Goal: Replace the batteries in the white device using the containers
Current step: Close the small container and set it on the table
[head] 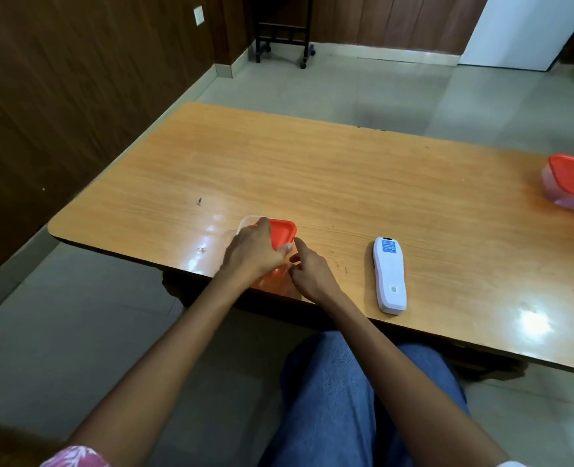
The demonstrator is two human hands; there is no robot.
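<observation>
A clear container with a red lid [282, 232] sits near the front edge of the wooden table [346, 183]. My left hand [253, 251] lies over its left side, fingers curled round the lid's edge. My right hand [309, 273] grips the container's near right corner. The white device [389, 274] lies face down to the right of my hands, with a blue label at its far end. A second red-lidded container [572, 183] stands at the table's far right edge.
The table's front edge runs just under my wrists. My legs in blue jeans [363, 399] are below it. A black wheeled stand [283, 38] stands on the tiled floor by the wood-panelled wall.
</observation>
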